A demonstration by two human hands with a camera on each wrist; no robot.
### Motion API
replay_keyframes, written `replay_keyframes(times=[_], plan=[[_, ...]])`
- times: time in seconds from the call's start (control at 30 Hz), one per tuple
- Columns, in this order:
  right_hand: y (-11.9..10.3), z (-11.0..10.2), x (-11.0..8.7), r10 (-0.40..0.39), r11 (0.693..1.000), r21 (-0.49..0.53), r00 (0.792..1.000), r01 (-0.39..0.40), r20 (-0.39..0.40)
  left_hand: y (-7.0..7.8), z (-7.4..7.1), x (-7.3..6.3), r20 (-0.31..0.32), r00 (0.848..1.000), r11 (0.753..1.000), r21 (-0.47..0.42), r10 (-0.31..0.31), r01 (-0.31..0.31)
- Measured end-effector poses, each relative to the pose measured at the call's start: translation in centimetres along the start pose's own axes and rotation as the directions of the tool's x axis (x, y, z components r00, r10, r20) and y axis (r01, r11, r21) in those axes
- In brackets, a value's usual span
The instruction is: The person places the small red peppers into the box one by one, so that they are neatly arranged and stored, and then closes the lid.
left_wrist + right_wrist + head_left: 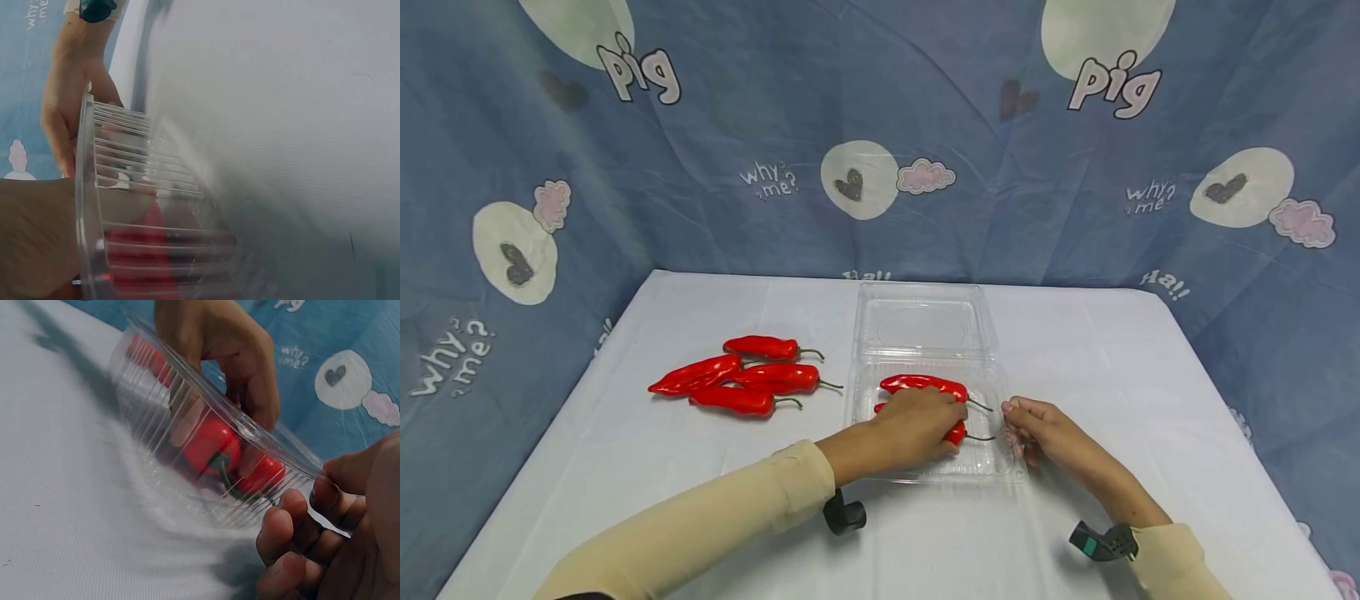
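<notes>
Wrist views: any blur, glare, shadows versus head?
Head: mostly sharp, highlights on glossy red elongated peppers; left wrist: peppers look soft through the clear ribbed plastic container; right wrist: glints on the container's rim, soft shadows on the white cloth.

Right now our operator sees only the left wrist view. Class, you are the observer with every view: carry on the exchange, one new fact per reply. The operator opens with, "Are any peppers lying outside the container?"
Observer: Yes, four red peppers lie on the table, to the left of the container.
Operator: Is the lid closed?
Observer: No, it is folded back, open, on the far side.
Operator: Which way do the stems of the peppers inside point?
Observer: Those that show point right, toward the right hand.
</notes>
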State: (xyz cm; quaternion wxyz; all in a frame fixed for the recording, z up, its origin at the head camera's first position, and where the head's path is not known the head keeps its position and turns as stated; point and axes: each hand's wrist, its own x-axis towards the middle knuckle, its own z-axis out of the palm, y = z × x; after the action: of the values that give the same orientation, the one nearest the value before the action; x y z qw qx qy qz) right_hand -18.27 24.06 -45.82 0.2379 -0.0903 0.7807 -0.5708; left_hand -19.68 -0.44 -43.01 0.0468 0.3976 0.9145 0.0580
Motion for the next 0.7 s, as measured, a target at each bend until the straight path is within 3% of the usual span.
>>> replay_keyframes(times=[0.3,0.7], plan=[[-0.17,0.11,0.02,-0.006,1.0,-0.006,1.0,0.006,-0.001,0.06,0.19,0.02,-0.024,1.0,1.0,0.021,0.013,-0.013],[0.02,0.13,0.08,-0.002,1.0,-0.009,1.0,0.002,-0.008,-0.33,0.53,-0.29,-0.023,1.0,1.0,-0.026,-0.015,0.015]])
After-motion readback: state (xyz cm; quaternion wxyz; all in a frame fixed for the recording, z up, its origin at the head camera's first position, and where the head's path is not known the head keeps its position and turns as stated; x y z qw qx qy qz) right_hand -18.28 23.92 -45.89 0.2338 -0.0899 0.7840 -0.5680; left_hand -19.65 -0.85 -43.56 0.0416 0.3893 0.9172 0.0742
